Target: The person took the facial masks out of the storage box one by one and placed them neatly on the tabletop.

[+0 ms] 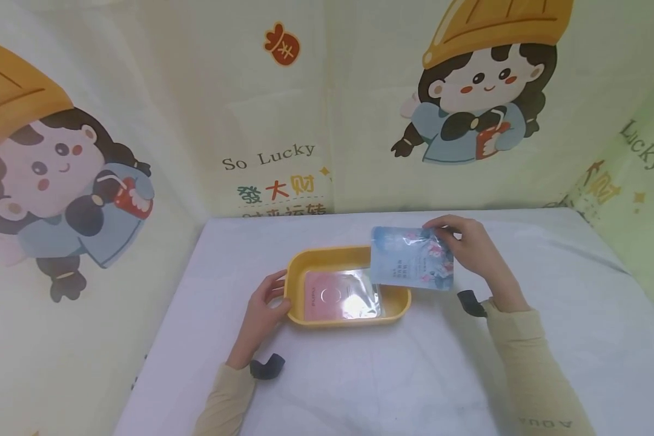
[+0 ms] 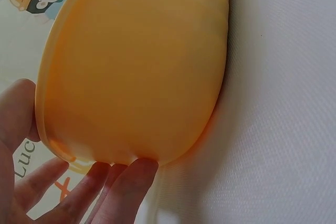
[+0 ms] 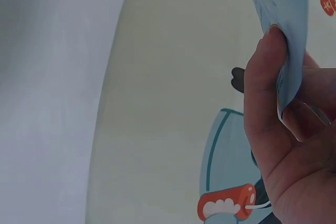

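Note:
A yellow plastic tray [image 1: 349, 325] with rounded corners lies on the white-covered table. In it lies a flat pink sheet mask packet [image 1: 327, 297], its right part glossy with glare. My left hand [image 1: 265, 303] holds the tray's left end; in the left wrist view its fingertips [image 2: 142, 169] touch the tray's outer wall. My right hand [image 1: 465, 242] pinches a blue floral sheet mask packet [image 1: 406, 257] by its upper right corner, above the tray's right end, covering the tray's back right corner. In the right wrist view the thumb [image 3: 268, 51] presses on the packet, seen nearly edge-on.
The white cloth [image 1: 360, 381] spreads around the tray. Behind and beside the table hang cream sheets [image 1: 360, 121] printed with cartoon girls and lettering. Dark bands [image 1: 267, 367] sit at both wrists.

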`<act>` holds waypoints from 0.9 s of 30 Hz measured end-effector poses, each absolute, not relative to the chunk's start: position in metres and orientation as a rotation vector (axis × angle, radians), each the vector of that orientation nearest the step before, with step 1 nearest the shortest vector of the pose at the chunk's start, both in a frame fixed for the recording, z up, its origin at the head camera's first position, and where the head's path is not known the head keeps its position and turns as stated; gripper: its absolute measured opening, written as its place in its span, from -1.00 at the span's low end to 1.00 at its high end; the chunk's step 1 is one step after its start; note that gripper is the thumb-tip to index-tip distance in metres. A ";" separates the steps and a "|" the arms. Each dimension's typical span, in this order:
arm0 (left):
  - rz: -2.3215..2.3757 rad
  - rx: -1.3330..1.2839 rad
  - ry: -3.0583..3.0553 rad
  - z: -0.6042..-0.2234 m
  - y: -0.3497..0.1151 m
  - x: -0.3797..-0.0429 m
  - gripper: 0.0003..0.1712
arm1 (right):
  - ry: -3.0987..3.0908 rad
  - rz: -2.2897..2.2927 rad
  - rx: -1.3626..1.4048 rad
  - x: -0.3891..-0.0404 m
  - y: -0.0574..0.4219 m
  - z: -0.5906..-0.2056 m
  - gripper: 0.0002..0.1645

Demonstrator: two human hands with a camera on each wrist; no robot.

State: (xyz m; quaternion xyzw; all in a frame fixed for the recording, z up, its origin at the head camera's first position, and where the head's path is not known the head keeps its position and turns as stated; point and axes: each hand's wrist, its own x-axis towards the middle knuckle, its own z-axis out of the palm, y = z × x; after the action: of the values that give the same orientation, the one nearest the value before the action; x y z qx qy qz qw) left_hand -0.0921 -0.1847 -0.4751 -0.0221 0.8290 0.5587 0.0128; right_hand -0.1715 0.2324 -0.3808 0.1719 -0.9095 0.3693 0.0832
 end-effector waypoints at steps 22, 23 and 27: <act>1.737 -0.076 2.571 -0.474 -0.187 -0.095 -0.30 | -2.713 1.038 0.392 -0.169 0.266 -0.368 -0.71; 1.737 -0.075 2.573 -0.474 -0.187 -0.095 -0.30 | -2.717 1.036 0.388 -0.169 0.267 -0.368 -0.71; 1.729 -0.089 2.580 -0.475 -0.186 -0.095 -0.30 | -2.709 1.026 0.383 -0.170 0.273 -0.369 -0.72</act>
State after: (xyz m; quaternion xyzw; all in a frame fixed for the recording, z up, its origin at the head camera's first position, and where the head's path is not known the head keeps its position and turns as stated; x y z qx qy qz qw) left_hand -0.0952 -0.1864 -0.4746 -0.0287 0.8302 0.5565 0.0173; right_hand -0.1703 0.2731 -0.3694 0.1303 -0.9215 0.3491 0.1093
